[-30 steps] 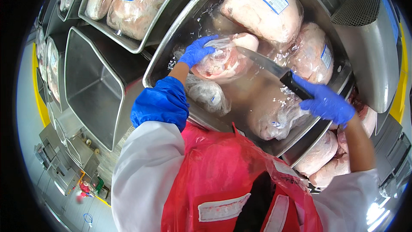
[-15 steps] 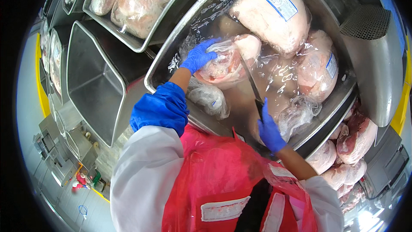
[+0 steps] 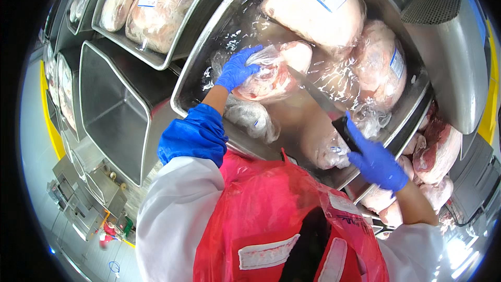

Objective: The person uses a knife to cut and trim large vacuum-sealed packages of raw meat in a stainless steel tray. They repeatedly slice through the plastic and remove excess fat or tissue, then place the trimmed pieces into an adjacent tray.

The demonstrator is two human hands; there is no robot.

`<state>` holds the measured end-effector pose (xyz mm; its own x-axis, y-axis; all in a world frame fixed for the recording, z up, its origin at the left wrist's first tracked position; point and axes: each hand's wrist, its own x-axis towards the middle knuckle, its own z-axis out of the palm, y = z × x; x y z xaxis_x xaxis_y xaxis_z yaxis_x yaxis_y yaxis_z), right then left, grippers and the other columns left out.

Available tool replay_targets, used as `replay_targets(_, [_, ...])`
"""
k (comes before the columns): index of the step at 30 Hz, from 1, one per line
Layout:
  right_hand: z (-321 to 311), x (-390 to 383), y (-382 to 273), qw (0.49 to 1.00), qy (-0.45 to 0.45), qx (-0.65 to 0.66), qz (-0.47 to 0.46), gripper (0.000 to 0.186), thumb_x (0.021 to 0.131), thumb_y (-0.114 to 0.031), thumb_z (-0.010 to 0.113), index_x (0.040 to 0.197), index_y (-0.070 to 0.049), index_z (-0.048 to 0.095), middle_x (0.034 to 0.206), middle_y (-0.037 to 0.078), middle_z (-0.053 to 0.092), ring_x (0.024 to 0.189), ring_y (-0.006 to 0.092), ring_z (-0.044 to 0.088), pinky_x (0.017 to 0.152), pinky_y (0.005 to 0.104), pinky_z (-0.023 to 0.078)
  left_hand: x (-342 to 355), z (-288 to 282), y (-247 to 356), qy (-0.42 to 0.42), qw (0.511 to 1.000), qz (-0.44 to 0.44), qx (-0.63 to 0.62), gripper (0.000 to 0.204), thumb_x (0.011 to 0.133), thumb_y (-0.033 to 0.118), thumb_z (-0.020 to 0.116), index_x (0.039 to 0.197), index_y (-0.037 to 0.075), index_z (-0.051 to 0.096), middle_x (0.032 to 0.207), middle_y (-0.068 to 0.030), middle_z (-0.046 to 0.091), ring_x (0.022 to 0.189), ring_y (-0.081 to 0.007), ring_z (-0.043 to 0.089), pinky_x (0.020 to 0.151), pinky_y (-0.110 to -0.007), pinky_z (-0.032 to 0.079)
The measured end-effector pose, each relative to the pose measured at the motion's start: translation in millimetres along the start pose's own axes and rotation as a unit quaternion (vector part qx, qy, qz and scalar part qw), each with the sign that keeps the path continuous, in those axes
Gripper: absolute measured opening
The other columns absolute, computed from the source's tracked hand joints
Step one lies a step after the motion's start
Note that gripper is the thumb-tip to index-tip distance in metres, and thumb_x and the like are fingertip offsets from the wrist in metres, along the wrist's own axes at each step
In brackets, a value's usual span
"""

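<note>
My blue-gloved left hand (image 3: 236,69) grips the clear plastic around a bagged piece of meat (image 3: 263,82); its pale, fatty end (image 3: 296,56) sticks out of the torn bag. Closed round a black handle, my blue-gloved right hand (image 3: 378,162) holds a long knife (image 3: 317,95), its blade pointing up and left with the tip at the meat. Both lie over a metal tub (image 3: 198,62) of cloudy water. A crumpled clear bag (image 3: 253,118) floats below my left hand. Near the knife handle, another bagged piece (image 3: 323,149) is partly under water.
A large bagged, labelled cut (image 3: 318,8) and another labelled cut (image 3: 380,65) fill the tub's far right. Left of it stand a bare metal bin (image 3: 117,109) and a bin of bagged meat (image 3: 167,13). Unwrapped meat (image 3: 438,149) lies beyond the right rim.
My right hand has moved right and slightly down with the knife, and the blade now lies at a flatter slant. My left hand keeps its hold on the bagged meat.
</note>
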<state>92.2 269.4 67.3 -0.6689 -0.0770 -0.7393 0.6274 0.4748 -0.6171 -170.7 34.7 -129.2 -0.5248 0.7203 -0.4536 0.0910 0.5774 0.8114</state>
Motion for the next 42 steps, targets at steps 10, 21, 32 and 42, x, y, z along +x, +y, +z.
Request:
replay_targets(10, [78.0, 50.5, 30.8, 0.996, 0.068, 0.049, 0.035, 0.073, 0.083, -0.010, 0.049, 0.144, -0.008, 0.007, 0.084, 0.032, 0.057, 0.072, 0.0453, 0.058, 0.062, 0.0496, 0.044, 0.0, 7.9, -30.5, 0.025, 0.998, -0.037, -0.049, 0.060, 0.071, 0.017, 0.067, 0.128, 0.017, 0.049, 0.124, -0.0132, 0.053, 0.115, -0.0276, 0.051, 0.098, -0.035, 0.039])
replay_targets(21, [37.2, 20.0, 13.6, 0.996, 0.082, 0.001, -0.036, 0.070, 0.083, -0.009, 0.051, 0.143, -0.011, 0.014, 0.077, 0.028, 0.056, 0.067, 0.0426, 0.056, 0.062, 0.0469, 0.044, -11.0, 6.5, 1.4, 0.042, 0.997, -0.038, -0.053, 0.057, 0.072, 0.016, 0.067, 0.126, 0.016, 0.051, 0.123, -0.0134, 0.055, 0.112, -0.0283, 0.053, 0.096, -0.035, 0.041])
replay_targets(32, [42.6, 27.1, 10.8, 0.955, -0.001, 0.270, 0.121, 0.062, 0.086, -0.016, 0.052, 0.141, -0.014, 0.024, 0.070, 0.012, 0.057, 0.057, 0.0206, 0.057, 0.053, 0.0334, 0.047, -8.7, 10.4, -11.8, 0.067, 0.996, -0.042, -0.052, 0.060, 0.073, 0.020, 0.067, 0.130, 0.017, 0.047, 0.123, -0.0145, 0.054, 0.112, -0.0295, 0.052, 0.096, -0.036, 0.040])
replay_targets(42, [131.0, 47.8, 48.9, 0.972, 0.113, 0.195, 0.057, 0.060, 0.089, -0.019, 0.049, 0.141, -0.012, 0.021, 0.080, 0.021, 0.060, 0.066, 0.0306, 0.061, 0.065, 0.0399, 0.048, -16.0, 7.7, 1.4, 0.089, 0.996, -0.019, 0.011, 0.057, 0.075, 0.020, 0.068, 0.128, 0.015, 0.048, 0.122, -0.0143, 0.054, 0.110, -0.0287, 0.054, 0.094, -0.036, 0.042])
